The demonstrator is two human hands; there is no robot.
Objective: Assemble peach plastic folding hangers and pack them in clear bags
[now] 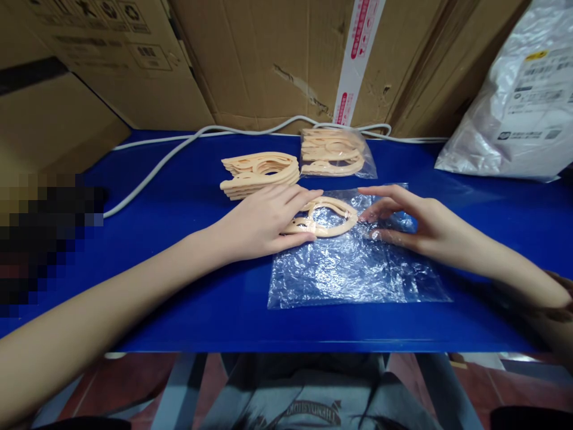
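Observation:
Beige plastic pieces with curved, open loops, which look like folding hangers (pixel 333 230), lie at the clear plastic bag (pixel 340 275). My left hand (pixel 264 224) is closed over their left end, thumb on the near side and fingers on the far side. Whether they are inside the bag or on top of it, I cannot tell. My right hand (pixel 403 218) hovers at the right of the loop, fingers curved and apart, its fingertips at or just above the bag's film. Just beyond my left hand rests a stack of matching beige hangers (pixel 262 170).
A bagged set of beige hangers (pixel 333 152) lies behind. A white cable (pixel 179 146) crosses the blue table (pixel 179 322) along the cardboard boxes (pixel 268 65). A white plastic parcel (pixel 514 119) stands at the right. A blurred dark patch covers the left edge.

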